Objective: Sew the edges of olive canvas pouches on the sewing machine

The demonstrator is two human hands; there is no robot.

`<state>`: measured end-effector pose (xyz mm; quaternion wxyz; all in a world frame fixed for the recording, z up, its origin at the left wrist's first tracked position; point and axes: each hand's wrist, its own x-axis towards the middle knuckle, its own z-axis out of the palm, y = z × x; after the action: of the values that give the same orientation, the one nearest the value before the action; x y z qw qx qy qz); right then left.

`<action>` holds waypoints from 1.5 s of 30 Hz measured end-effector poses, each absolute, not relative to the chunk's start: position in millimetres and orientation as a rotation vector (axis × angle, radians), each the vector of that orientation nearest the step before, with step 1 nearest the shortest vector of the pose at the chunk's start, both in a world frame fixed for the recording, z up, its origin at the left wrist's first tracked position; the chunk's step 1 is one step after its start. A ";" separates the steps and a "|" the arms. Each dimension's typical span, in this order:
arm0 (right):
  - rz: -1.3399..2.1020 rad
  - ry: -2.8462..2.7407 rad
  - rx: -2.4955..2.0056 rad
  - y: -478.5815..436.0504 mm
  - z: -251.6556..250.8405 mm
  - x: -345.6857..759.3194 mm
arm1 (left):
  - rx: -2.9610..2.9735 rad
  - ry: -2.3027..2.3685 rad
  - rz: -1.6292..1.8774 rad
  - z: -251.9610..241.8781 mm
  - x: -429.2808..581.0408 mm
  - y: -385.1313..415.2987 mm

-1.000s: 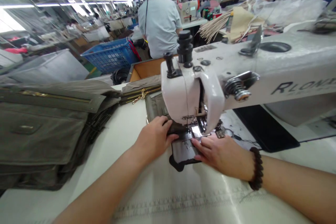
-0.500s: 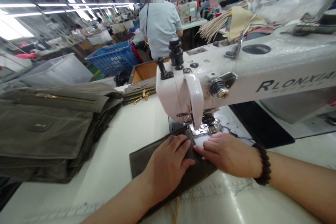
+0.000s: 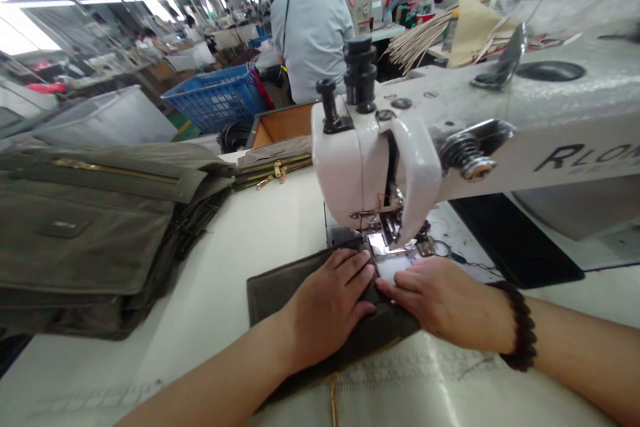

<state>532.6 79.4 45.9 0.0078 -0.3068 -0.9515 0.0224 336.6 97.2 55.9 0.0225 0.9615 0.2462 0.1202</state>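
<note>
Head: dark fabric point(image 3: 283, 287) under left fingers point(image 3: 356, 265); right fingers point(image 3: 397, 293) at edge.

Workpiece point(image 3: 283, 285) under hands point(image 3: 323, 307), sewing machine point(image 3: 345, 160) behind, fabric stack point(image 3: 105, 253) left.

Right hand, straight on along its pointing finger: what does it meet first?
Likely the left hand, lying on the dark panel just ahead of the right hand. Relative height is hard to judge from this single view.
</note>
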 end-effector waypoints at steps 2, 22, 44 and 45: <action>0.068 -2.966 -0.987 78.5 46.8 532.4 | 2.970 0.767 0.390 55.3 336.0 97.7; 0.068 -2.857 -0.962 72.3 70.3 537.2 | 3.140 0.868 0.374 58.7 333.2 62.9; -0.495 -2.647 -0.558 55.5 53.3 524.3 | 3.225 0.757 0.429 51.5 332.3 67.6; -0.488 -2.659 -0.557 55.1 53.1 524.1 | 3.230 0.731 0.422 51.1 331.5 68.3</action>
<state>524.1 55.1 53.1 0.1898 -0.1983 -0.9458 -0.1734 331.5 68.3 51.1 -0.0984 0.9628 0.2180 0.1258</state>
